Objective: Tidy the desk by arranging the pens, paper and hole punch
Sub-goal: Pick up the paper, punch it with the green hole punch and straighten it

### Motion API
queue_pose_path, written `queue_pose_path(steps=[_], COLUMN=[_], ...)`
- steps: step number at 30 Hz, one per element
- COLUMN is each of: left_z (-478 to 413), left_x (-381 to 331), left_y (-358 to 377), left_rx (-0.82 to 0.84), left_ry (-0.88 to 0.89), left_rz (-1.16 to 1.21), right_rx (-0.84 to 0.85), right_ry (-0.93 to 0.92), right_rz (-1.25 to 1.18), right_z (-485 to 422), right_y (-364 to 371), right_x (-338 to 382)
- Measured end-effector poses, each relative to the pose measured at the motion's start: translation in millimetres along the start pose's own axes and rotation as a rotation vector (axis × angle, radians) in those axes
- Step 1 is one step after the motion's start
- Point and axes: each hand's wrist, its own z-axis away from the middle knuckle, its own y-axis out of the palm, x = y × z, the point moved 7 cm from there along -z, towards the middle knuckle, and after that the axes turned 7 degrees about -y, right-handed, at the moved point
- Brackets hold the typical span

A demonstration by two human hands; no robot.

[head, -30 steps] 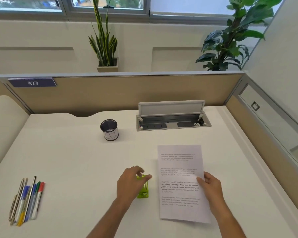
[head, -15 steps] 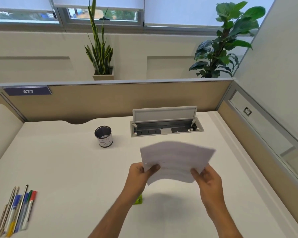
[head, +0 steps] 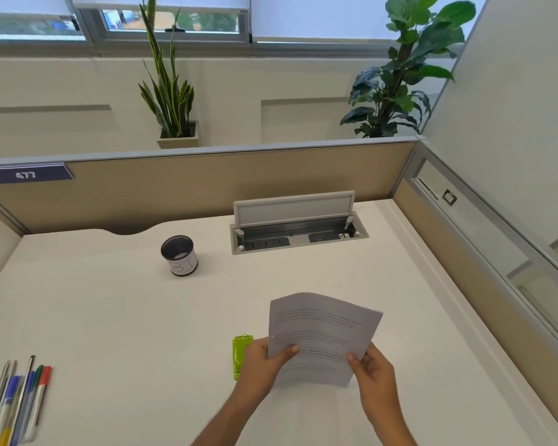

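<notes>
A printed sheet of paper (head: 322,333) is held up above the white desk (head: 110,317), slightly curved. My left hand (head: 264,365) pinches its lower left edge and my right hand (head: 371,371) pinches its lower right corner. The green hole punch (head: 240,352) lies on the desk just left of my left hand, partly hidden by it. Several pens (head: 16,400) lie side by side at the desk's near left edge. A black pen cup (head: 178,255) with a white label stands empty toward the back.
An open cable box (head: 297,231) with a raised grey lid is set into the desk at the back. A tan partition (head: 207,185) closes the back and right sides. Two potted plants stand behind it.
My left hand left the hole punch and joined my right hand on the paper. The sheet was lifted off the desk and now hangs lower and nearer to me, text facing me.
</notes>
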Motion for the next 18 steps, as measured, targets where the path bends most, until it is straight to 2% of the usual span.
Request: queue_pose_path(steps=[7,11,13,15,18], left_z=[0,5,10,18,28], left_x=[3,-6,-33,-63,-94], left_y=[3,0,0,3,4], left_rx=[-0.004,-0.045,-0.036,-0.019,-0.081], left_ry=[0.010,0.049,0.196,0.353,0.506], left_rz=[-0.072,-0.220,-0.394,-0.646,-0.980], right_rx=[-0.035,-0.087,-0.181,-0.252,-0.187], right_ry=[0.019,0.043,-0.059,-0.253,-0.514], right_rz=[0.038,-0.029,-0.015,0.119,0.460], right_z=[3,2,-5,-5,1], right_y=[-7,-14,-31,-51,-68], right_x=[-11,-12,11,50,109])
